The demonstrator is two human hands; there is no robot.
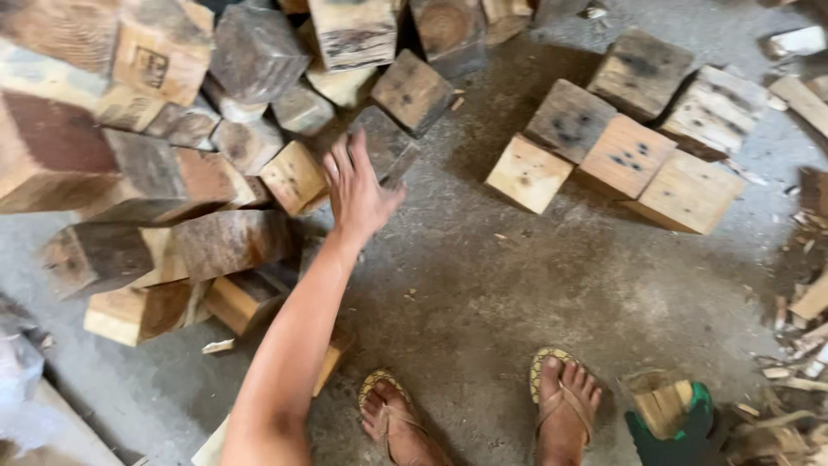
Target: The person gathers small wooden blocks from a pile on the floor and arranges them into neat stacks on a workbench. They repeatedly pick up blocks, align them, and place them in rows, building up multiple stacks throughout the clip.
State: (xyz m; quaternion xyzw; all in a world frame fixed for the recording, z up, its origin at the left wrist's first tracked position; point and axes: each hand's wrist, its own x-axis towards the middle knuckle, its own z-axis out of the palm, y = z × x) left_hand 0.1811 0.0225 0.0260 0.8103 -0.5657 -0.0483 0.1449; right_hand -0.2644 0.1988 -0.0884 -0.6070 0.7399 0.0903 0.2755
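Grip of left hand (355,192) wide open, fingers spread, holding nothing yet. Fingertips just over the edge of a dark grey wood block (398,154) at the near side of the heap, with a pale block (291,177) just beside the palm; contact too hard to tell. Behind and to the left, a big loose heap of blocks (164,129), tumbled at all angles.

Well apart on the right, six blocks in a tidy cluster (625,155), touching one another, cut faces up on the concrete floor (517,285). Judging from that: only a small share sorted out, the bulk of the heap untouched.

Lower down, two feet in sandals (565,401). At the bottom right, a green glove-like shape (681,427) against a small wood chunk (660,399); possibly the right hand, grip not readable. Splinters and scraps (802,345) along the right edge.
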